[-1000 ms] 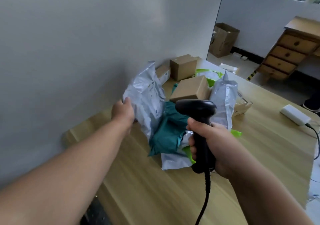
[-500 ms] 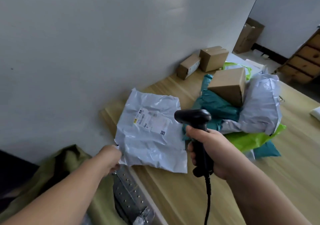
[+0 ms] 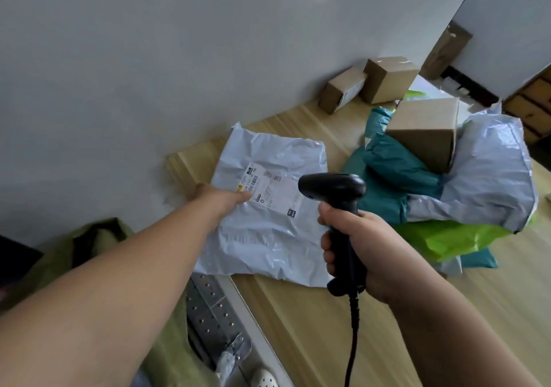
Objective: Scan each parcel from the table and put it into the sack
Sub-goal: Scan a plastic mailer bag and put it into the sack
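A crumpled grey plastic parcel [image 3: 268,222] lies flat on the near left corner of the wooden table [image 3: 298,327], with its white barcode label [image 3: 268,186] facing up. My left hand [image 3: 220,198] holds the parcel's left edge beside the label, thumb on top. My right hand [image 3: 369,246] grips a black corded scanner [image 3: 334,189], whose head hovers just right of the label and points at it. The olive-green sack [image 3: 98,237] hangs open below the table's left end, partly hidden by my left arm.
A pile of parcels lies to the right: a teal bag [image 3: 387,177], a cardboard box [image 3: 426,130] on top, a grey bag [image 3: 489,172] and a lime bag [image 3: 447,237]. Two small boxes [image 3: 372,84] stand against the wall. A perforated metal frame [image 3: 208,312] runs under the table edge.
The grey parcel was pulled off the pile and laid flat on the table corner, label up. My left hand shifted from its lower corner to the edge by the label.
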The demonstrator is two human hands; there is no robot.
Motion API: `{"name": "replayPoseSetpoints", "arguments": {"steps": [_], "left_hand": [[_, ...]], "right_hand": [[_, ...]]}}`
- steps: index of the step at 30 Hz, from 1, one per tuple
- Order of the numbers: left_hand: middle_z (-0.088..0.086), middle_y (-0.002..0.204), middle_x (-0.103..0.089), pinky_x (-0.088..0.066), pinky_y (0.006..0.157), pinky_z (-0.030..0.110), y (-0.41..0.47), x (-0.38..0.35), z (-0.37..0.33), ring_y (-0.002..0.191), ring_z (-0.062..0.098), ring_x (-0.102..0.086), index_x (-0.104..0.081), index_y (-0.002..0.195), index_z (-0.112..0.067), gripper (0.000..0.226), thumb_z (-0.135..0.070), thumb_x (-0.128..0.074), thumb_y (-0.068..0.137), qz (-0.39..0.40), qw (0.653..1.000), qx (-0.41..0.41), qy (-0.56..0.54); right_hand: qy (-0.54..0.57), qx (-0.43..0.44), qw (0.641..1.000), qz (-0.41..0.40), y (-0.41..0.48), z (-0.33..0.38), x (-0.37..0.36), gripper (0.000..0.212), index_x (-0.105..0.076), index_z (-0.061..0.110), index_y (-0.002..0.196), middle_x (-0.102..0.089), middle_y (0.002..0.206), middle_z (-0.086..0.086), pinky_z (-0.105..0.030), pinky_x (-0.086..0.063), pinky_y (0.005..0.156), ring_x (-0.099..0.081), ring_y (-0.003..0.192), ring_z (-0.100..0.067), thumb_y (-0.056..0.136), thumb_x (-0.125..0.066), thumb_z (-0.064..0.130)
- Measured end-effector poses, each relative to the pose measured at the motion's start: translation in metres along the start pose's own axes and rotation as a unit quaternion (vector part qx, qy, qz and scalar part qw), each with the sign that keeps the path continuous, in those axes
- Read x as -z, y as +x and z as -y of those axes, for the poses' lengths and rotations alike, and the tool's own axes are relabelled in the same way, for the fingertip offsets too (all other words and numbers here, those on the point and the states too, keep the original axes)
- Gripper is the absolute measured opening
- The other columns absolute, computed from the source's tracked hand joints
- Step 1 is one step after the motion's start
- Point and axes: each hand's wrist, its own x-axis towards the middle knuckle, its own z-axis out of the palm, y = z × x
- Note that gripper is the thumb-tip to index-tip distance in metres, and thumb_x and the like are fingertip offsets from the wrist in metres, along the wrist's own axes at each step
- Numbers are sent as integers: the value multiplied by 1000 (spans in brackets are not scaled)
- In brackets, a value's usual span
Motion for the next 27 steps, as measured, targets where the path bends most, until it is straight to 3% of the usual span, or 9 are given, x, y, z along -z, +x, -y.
{"name": "replayPoseSetpoints", "arguments": {"steps": [4,7,9,11,13,15,21,24,27], "left_hand": [[16,106,-68,-47,70,29,-2,-10,-2,83,27,-64,-60,118,-2,48,-19,-79,77,27,998,34,52],[11,82,-67,-45,48,22,-15,-2,-13,50,20,-59,-61,114,4,35,-11,-71,84,47,996,6,73],[16,88,-69,-57,68,41,-29,10,-24,70,28,-68,-61,115,2,32,-7,-69,85,63,995,-5,83],[22,102,-69,-51,88,56,-47,25,-39,95,39,-67,-60,114,1,31,-5,-68,85,74,990,-17,118],[24,100,-69,-53,84,57,-61,38,-53,92,41,-68,-59,111,0,29,0,-68,84,87,984,-40,148],[19,89,-71,-58,68,47,-75,47,-67,77,35,-70,-58,106,-4,27,5,-66,82,102,980,-58,162],[18,77,-69,-55,46,36,-119,60,-95,57,29,-67,-58,99,-3,24,10,-63,79,92,970,-96,205],[24,92,-69,-57,73,53,-139,60,-101,76,37,-68,-59,101,-3,26,9,-64,79,90,970,-97,206],[24,93,-69,-56,76,53,-155,58,-106,76,36,-68,-61,98,-4,24,10,-63,79,80,970,-103,206]], "right_hand": [[-3,-2,1000,8,4,-4,4,32,-57,7,98,-57,59,-7,-31,-45,46,-52,48,-21,89,-69,34],[-23,-3,999,26,-1,0,8,32,-59,9,97,-57,61,-7,-33,-45,49,-52,50,-22,88,-70,37],[-41,4,998,45,-6,9,9,31,-59,9,95,-58,61,-7,-32,-45,48,-53,49,-21,88,-70,38],[-63,21,996,67,-13,20,9,31,-58,10,95,-59,61,-7,-31,-45,47,-53,48,-20,87,-71,37],[-86,37,992,83,-21,33,7,33,-57,11,92,-59,62,-7,-34,-43,49,-52,49,-21,84,-74,38],[-106,51,988,99,-30,45,6,37,-56,12,89,-59,64,-8,-39,-42,54,-51,50,-23,78,-75,42],[-158,76,977,124,-61,68,5,45,-55,13,89,-58,62,-7,-45,-40,60,-49,51,-23,69,-76,47],[-164,85,975,126,-75,75,9,43,-57,14,87,-57,61,-6,-44,-40,60,-49,51,-22,67,-76,47],[-166,94,973,128,-87,80,17,39,-58,13,87,-57,62,-6,-41,-40,57,-49,50,-21,72,-75,45]]}}
